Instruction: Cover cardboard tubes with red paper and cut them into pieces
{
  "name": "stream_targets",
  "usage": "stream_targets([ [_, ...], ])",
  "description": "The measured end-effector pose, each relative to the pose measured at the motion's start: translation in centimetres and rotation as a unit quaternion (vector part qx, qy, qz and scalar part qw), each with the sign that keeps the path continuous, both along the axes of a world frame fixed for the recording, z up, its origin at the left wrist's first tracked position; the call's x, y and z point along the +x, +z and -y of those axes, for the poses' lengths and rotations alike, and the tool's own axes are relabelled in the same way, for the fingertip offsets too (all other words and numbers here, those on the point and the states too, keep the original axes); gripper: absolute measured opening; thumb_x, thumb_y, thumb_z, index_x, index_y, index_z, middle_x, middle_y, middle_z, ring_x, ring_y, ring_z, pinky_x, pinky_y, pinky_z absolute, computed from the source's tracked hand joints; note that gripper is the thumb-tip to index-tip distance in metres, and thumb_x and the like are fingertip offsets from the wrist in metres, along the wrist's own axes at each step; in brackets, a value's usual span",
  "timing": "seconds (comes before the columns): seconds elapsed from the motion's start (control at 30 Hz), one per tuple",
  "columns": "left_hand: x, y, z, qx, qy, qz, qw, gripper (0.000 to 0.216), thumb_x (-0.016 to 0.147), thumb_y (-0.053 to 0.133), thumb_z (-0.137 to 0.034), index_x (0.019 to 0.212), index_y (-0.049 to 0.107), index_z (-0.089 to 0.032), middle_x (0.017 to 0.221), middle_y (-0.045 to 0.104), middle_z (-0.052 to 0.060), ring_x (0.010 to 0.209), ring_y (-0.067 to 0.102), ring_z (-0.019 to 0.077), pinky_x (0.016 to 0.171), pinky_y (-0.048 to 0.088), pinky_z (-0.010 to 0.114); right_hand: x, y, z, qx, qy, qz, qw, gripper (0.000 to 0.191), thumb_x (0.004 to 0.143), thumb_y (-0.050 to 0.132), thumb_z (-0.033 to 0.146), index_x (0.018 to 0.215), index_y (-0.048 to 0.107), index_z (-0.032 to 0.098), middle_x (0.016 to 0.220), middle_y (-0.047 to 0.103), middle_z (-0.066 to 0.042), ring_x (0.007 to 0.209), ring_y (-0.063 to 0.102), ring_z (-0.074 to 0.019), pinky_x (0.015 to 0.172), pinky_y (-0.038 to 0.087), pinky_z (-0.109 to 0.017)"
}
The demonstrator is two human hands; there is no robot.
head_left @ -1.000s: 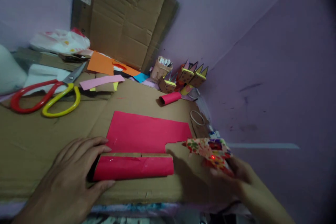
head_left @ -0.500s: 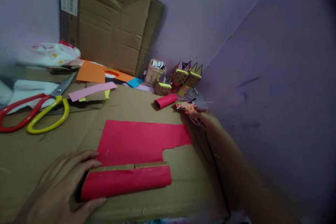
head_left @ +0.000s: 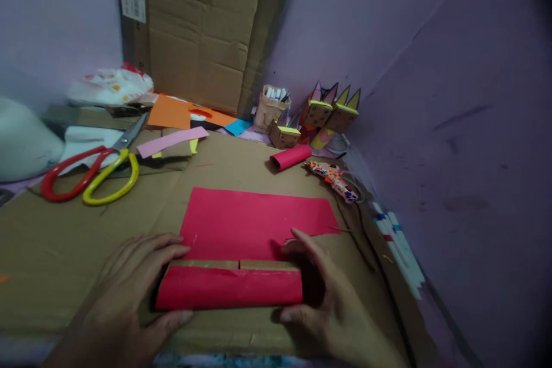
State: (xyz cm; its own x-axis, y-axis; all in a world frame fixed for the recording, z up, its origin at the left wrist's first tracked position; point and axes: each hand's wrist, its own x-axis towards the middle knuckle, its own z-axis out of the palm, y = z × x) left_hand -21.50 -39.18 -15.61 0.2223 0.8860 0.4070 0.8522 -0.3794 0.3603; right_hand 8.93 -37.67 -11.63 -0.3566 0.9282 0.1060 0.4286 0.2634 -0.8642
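A cardboard tube partly wrapped in red paper lies across the near edge of the cardboard work surface. The loose red sheet runs away from it. My left hand cups the tube's left end, thumb below and fingers above. My right hand cups the right end the same way. A floral-patterned glue gun lies on the cardboard beyond the sheet, to the right.
Red and yellow scissors lie at the left. A small red roll, paper cat figures and a pen holder stand at the back. Pink and orange paper strips and a large cardboard sheet lean by the wall.
My right hand carried the glue gun to the back right, set it down, and came back to the tube's right end. The left hand stayed on the tube.
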Motion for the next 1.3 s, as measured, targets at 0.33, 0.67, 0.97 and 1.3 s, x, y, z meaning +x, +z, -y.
stream_targets([
  [0.33, -0.2, 0.4, -0.4, 0.01, -0.046, -0.003, 0.999, 0.052, 0.065, 0.069, -0.046, 0.109, 0.051, -0.027, 0.114, 0.058, 0.006, 0.103, 0.056, 0.0319, 0.095, 0.038, 0.05, 0.0, -1.2, -0.6, 0.062, -0.019, 0.009, 0.998, 0.069, 0.081, 0.067, 0.045, 0.139, 0.032, 0.032, 0.111, 0.062, -0.008, 0.105, 0.061, -0.0282, 0.092, 0.046, -0.045],
  [0.67, 1.5, 0.9, 0.7, -0.034, 0.016, 0.121, 0.992, 0.039, 0.08, 0.051, -0.061, 0.109, 0.053, -0.035, 0.117, 0.053, 0.002, 0.11, 0.048, 0.0306, 0.103, 0.027, 0.054, 0.3, -2.0, -0.9, 0.017, -0.051, -0.002, 0.999, 0.077, 0.072, 0.067, 0.06, 0.138, 0.039, 0.029, 0.104, 0.068, -0.011, 0.102, 0.063, -0.0347, 0.088, 0.049, -0.052],
  [0.97, 1.4, 1.0, 0.9, -0.037, 0.02, 0.126, 0.991, 0.039, 0.082, 0.051, -0.051, 0.116, 0.048, -0.032, 0.121, 0.05, 0.003, 0.116, 0.044, 0.0289, 0.107, 0.026, 0.049, 1.2, -0.3, -2.3, -0.069, 0.002, 0.004, 0.998, 0.084, 0.067, 0.072, 0.06, 0.139, 0.04, 0.03, 0.102, 0.069, -0.01, 0.103, 0.064, -0.0356, 0.087, 0.05, -0.051],
  [1.3, 0.8, 2.3, 0.7, 0.012, 0.031, 0.088, 0.996, 0.036, 0.078, 0.056, -0.057, 0.104, 0.056, -0.032, 0.117, 0.057, 0.005, 0.109, 0.053, 0.0308, 0.097, 0.043, 0.049, 1.9, -0.9, -2.5, -0.151, 0.034, -0.049, 0.987, 0.083, 0.07, 0.074, 0.046, 0.142, 0.034, 0.037, 0.107, 0.068, -0.008, 0.091, 0.07, -0.031, 0.066, 0.06, -0.038],
])
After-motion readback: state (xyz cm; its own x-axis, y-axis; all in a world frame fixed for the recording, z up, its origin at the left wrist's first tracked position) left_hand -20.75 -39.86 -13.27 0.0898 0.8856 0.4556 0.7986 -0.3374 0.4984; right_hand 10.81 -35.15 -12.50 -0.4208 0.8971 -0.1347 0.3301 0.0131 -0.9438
